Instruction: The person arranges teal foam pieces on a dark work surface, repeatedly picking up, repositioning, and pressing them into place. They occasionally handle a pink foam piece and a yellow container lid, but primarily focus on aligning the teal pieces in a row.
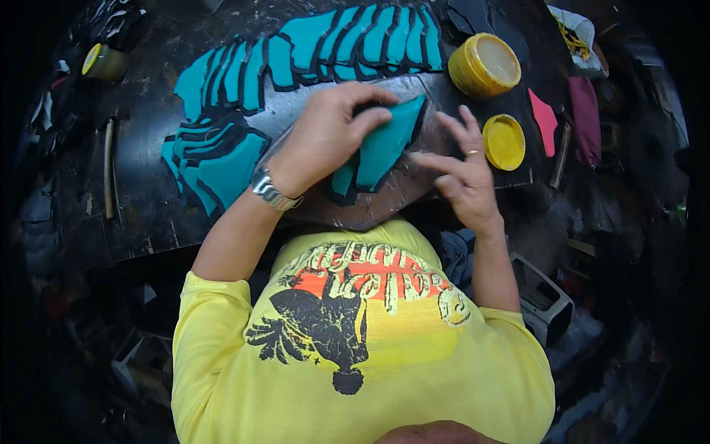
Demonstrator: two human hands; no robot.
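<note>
A teal cut piece with dark edges point(392, 144), leather-like or fabric-like, lies at a slant on a worn brown board point(407, 194) close to my body. My left hand point(333, 122) reaches over it, thumb and index finger curved down onto its upper part. Part of a second teal piece point(342, 181) shows beside it, below my left hand. My right hand point(466, 166) is just right of the piece, fingers spread and slightly blurred, with nothing visible in them. A row of overlapping teal pieces point(307, 37) runs along the far side, and a stack of them point(225, 170) sits left of my left forearm.
An uncovered yellow jar point(470, 74) of pale contents stands at the right, with a yellow lid point(504, 142) nearer me. Beyond lie a pink piece point(543, 122) and a stick-like tool point(562, 155). A smaller jar point(105, 64) and a wooden-handled tool point(109, 170) are left.
</note>
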